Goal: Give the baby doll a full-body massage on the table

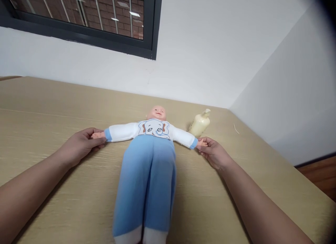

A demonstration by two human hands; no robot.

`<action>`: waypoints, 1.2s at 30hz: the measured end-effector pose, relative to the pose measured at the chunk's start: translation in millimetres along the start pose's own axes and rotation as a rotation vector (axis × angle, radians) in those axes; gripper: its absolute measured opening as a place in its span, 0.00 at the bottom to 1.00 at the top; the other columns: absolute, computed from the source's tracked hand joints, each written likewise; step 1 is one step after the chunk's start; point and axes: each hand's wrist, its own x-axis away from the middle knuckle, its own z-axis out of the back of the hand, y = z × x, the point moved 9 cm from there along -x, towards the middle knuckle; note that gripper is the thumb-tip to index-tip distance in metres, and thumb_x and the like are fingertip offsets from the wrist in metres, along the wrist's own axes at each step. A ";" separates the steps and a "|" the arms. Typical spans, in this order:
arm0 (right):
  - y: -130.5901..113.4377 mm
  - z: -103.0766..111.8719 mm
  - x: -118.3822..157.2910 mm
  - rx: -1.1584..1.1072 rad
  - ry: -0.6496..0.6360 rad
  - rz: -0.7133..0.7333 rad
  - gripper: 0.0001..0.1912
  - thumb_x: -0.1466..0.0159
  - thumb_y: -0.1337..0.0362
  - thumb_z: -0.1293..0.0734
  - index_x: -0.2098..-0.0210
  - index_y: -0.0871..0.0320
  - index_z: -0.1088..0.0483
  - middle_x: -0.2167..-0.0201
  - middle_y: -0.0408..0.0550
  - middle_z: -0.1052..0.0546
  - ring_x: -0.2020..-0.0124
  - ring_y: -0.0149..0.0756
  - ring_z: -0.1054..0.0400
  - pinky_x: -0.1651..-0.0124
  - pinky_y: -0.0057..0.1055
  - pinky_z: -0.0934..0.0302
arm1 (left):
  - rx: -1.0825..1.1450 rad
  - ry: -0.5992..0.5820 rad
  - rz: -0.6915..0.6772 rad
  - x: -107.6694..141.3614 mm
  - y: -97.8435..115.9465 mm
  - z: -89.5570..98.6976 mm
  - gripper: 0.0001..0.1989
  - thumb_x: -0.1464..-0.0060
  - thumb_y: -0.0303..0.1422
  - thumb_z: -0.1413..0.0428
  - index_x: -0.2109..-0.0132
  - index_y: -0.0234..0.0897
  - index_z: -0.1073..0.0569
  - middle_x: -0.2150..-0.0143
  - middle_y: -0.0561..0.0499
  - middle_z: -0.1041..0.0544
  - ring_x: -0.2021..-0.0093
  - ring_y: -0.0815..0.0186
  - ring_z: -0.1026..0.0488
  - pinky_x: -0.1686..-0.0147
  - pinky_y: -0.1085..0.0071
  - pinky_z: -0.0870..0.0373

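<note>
A baby doll [151, 156] lies on its back with its head toward the wall and its legs toward me. It wears a white top with blue cuffs and an elephant face on the chest, plus blue trousers with white hems. Both doll arms are stretched out sideways. My left hand [81, 146] is closed around the doll's hand on the left side. On the other side, my right hand [214, 153] pinches the doll's other hand between thumb and fingers. Just behind that hand stands a pale yellow pump bottle [200, 125], its label turned mostly away.
The doll and bottle rest on a light wood-coloured table [65, 202]. A white wall [196, 62] rises behind it, with a dark-framed window [151, 30] at upper left. A thin white strip [236, 129] lies near the table's right edge.
</note>
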 end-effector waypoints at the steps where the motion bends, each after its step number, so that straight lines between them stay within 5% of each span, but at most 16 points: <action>1: -0.2 -0.1 0.2 0.006 0.004 0.001 0.21 0.52 0.61 0.17 0.64 0.57 0.28 0.73 0.41 0.28 0.75 0.27 0.40 0.72 0.28 0.49 | -0.014 0.001 -0.001 1.2 0.9 0.0 0.28 0.60 0.47 0.30 0.54 0.37 0.24 0.72 0.53 0.25 0.76 0.71 0.35 0.80 0.80 0.40; 9: -0.9 -0.5 0.3 0.050 0.045 -0.017 0.22 0.51 0.55 0.18 0.69 0.57 0.30 0.76 0.42 0.27 0.77 0.27 0.41 0.73 0.27 0.52 | -0.056 -0.003 -0.034 -1.6 1.0 0.0 0.21 0.51 0.50 0.35 0.63 0.36 0.25 0.74 0.54 0.26 0.76 0.72 0.37 0.80 0.81 0.42; 13: -0.7 0.1 -0.1 0.031 0.045 -0.014 0.21 0.49 0.52 0.19 0.69 0.57 0.29 0.75 0.42 0.26 0.77 0.26 0.41 0.73 0.26 0.51 | 0.076 -0.007 -0.022 -6.7 -3.4 0.1 0.23 0.53 0.52 0.33 0.67 0.36 0.26 0.73 0.52 0.25 0.71 0.69 0.31 0.73 0.80 0.35; 23: -2.7 1.5 -0.1 0.013 0.059 -0.007 0.20 0.47 0.48 0.21 0.69 0.58 0.25 0.76 0.43 0.29 0.77 0.28 0.41 0.75 0.29 0.50 | 0.161 -0.027 -0.017 -6.1 -2.9 -1.1 0.26 0.56 0.54 0.32 0.65 0.35 0.23 0.71 0.50 0.24 0.70 0.67 0.31 0.74 0.78 0.34; 36: -4.5 0.1 1.9 -0.046 0.070 -0.001 0.21 0.49 0.56 0.19 0.60 0.57 0.26 0.71 0.43 0.26 0.75 0.28 0.37 0.72 0.28 0.46 | 0.155 -0.022 -0.012 -6.0 -2.3 -0.6 0.21 0.55 0.47 0.32 0.63 0.35 0.23 0.71 0.51 0.24 0.70 0.68 0.31 0.74 0.79 0.34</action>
